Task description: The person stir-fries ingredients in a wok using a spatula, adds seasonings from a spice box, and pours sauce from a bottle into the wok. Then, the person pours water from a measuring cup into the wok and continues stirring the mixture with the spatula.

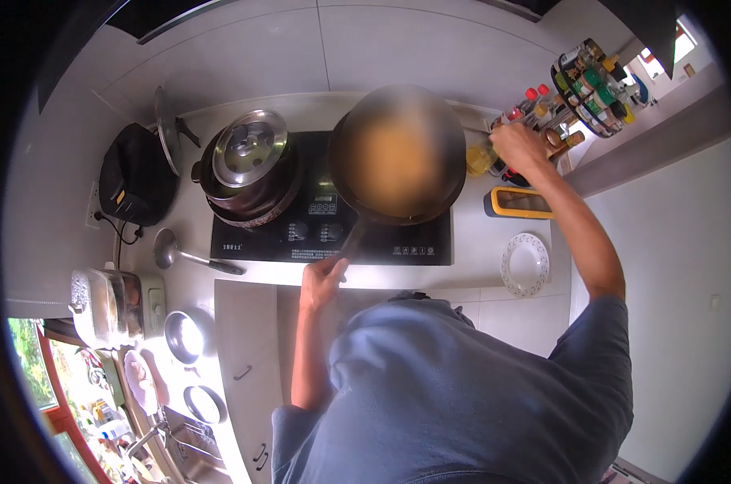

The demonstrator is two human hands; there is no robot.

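Observation:
A dark wok (456, 163) sits on the right side of the black cooktop (268, 242); its yellow-orange content is blurred. My left hand (324, 281) grips the wok's handle (354, 239) at the counter's front edge. To the right of the wok, my right hand (518, 145) reaches in among the bottles, beside a bottle of yellow oil (480, 160). Its fingers are bent, and whether they hold anything cannot be told. On the left of the cooktop stands a dark pot (220, 187) with a tilted glass lid (250, 148).
A ladle (187, 255) lies left of the cooktop, near a black appliance (136, 175). At right are a yellow-rimmed container (516, 212), a patterned white plate (524, 265) and a round spice rack (592, 91). Metal bowls (185, 337) stand near the sink (196, 451).

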